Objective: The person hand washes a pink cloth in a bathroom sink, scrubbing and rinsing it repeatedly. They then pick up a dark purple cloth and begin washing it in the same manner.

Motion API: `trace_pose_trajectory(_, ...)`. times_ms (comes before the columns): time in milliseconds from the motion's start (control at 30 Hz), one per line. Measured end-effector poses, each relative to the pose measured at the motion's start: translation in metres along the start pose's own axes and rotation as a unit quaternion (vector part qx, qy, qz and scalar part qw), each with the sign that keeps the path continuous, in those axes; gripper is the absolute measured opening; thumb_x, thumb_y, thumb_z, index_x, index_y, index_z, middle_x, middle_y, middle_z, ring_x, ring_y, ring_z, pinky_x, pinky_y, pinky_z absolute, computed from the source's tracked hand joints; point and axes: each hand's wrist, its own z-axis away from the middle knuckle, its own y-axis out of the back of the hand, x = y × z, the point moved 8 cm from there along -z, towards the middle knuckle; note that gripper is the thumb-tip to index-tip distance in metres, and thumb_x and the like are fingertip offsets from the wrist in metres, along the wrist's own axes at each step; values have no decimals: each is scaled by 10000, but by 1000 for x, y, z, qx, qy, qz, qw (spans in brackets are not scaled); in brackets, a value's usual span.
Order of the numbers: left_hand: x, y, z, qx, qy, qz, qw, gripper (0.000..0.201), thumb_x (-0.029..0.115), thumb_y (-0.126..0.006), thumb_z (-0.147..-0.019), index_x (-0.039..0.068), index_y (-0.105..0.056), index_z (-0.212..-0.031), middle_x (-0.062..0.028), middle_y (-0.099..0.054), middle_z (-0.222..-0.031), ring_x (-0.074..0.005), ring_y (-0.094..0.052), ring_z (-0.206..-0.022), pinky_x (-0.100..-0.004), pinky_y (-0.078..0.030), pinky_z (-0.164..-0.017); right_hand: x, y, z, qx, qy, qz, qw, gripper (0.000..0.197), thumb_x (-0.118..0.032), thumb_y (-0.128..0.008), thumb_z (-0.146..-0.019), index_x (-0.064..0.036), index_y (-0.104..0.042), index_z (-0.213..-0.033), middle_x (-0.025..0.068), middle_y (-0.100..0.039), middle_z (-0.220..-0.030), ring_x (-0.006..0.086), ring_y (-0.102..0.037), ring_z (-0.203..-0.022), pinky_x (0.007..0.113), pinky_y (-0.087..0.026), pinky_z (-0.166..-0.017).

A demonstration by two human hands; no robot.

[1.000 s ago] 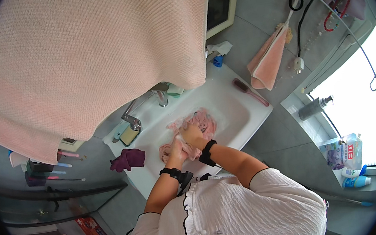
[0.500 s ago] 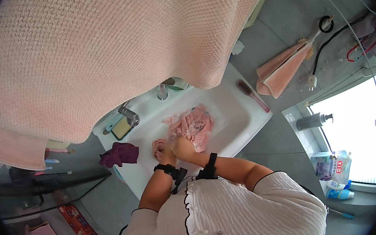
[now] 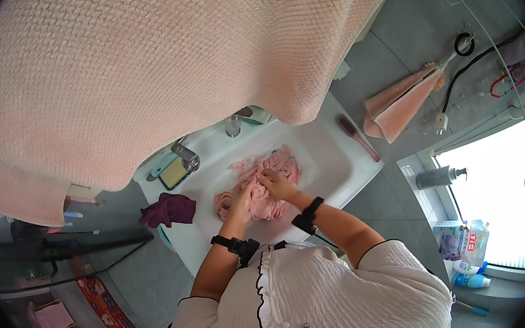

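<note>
Head view, looking down into a bathroom. Both hands are in the white sink (image 3: 333, 156), working a wet pink cloth (image 3: 259, 187) that lies bunched in the basin, roughly at its middle and a little toward the person

Left hand (image 3: 241, 200): grip closed on a fold of the pink cloth at its near-left side, knuckles up. Judged to be pinning the bulk down so the rest can be worked against it

Right hand (image 3: 276, 182): fingers curled, grip closed on a fold of the same cloth, just beside the left hand. The two hands nearly touch, which suits rubbing one fold on another. Both wrists wear dark bands

The cloth sits low in the basin, probably so that water stays in the sink

Around the sink:
- tap (image 3: 185, 154) at the back-left rim, spout turned over the basin; whether water runs, cannot tell
- yellow soap (image 3: 173, 172) in a dish beside the tap, within easy reach of the left hand
- dark purple rag (image 3: 168, 209) on the left rim, kept apart from the pink cloth
- brush (image 3: 355, 135) on the right rim, untouched

A large pink towel (image 3: 155, 72) hangs close to the camera and hides most of the upper view. A smaller pink cloth (image 3: 399, 109) hangs on the tiled wall to the right, clear of the basin
</note>
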Motion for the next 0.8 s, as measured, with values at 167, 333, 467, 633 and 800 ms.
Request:
trace_pose_trajectory(167, 63, -12, 24, -75, -228, -192, 952, 209, 120, -727, -788, 36, -590, -921, -21, -605, -857, -65, -546, -760, -207, -448, -648, -19, 17, 36, -144, 208, 73, 965, 410, -259, -670, -804, -31, -552, -1124, 41, -580, -898, 149, -542, -904, 285, -439, -795)
trace_pose_trajectory(333, 55, 0, 24, -100, -268, -415, 864, 322, 149, -746, -760, -3, -584, -994, -50, -645, -865, -150, -593, -742, -261, -479, -685, -30, 60, 32, 50, 179, -63, 980, 218, -89, -526, -824, -40, -564, -1033, 10, -587, -906, 153, -556, -888, 288, -450, -759)
trace_pose_trajectory(467, 10, 22, 7, -120, -137, -561, 808, 441, 293, -668, -824, 2, -546, -1131, -43, -630, -929, -162, -590, -763, -265, -478, -682, 18, 62, 5, 168, 102, -211, 958, 200, -112, -485, -822, -45, -580, -985, 77, -605, -947, 175, -576, -871, 301, -463, -737)
trace_pose_trajectory(633, -14, 22, -30, -121, -201, -161, 959, 394, 325, -549, -902, 80, -492, -1205, -65, -604, -981, -202, -586, -929, -346, -499, -769, -58, -34, 47, 222, 264, 189, 919, 220, -183, -495, -840, -18, -595, -946, 207, -622, -922, 325, -614, -772, 401, -488, -697)
trace_pose_trajectory(800, -57, -26, -28, -68, 63, 206, 974, 458, 317, -474, -949, 117, -398, -1353, -27, -551, -1168, -205, -488, -1133, -399, -453, -898, 6, 19, -12, 240, 52, 208, 947, 316, -273, -534, -844, 6, -591, -983, 267, -615, -858, 432, -592, -750, 479, -484, -612)
